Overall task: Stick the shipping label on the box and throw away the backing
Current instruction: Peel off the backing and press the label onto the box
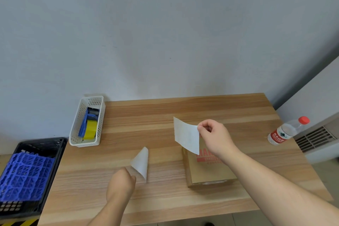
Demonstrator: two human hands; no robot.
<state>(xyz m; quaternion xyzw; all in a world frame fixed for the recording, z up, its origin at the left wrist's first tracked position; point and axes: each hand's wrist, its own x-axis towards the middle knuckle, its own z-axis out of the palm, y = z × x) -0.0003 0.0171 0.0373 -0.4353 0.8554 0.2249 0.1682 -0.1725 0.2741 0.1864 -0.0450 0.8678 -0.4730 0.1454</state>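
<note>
A brown cardboard box [209, 170] with red print lies flat on the wooden table [146, 115], right of centre. My right hand [214, 137] pinches the right edge of a flat white sheet, the shipping label [186, 135], and holds it in the air over the box's far left corner. Faint print shows through the sheet. My left hand [121, 183] is closed on the corner of a curled white sheet, the backing [141, 163], which stands up over the table left of the box. The two sheets are fully apart.
A white mesh basket [88, 121] with a blue and yellow tape dispenser sits at the table's back left. A black crate [36, 170] holding blue plastic grids stands beside the table's left edge. A water bottle [286, 132] stands at the right edge, and a wall lies behind.
</note>
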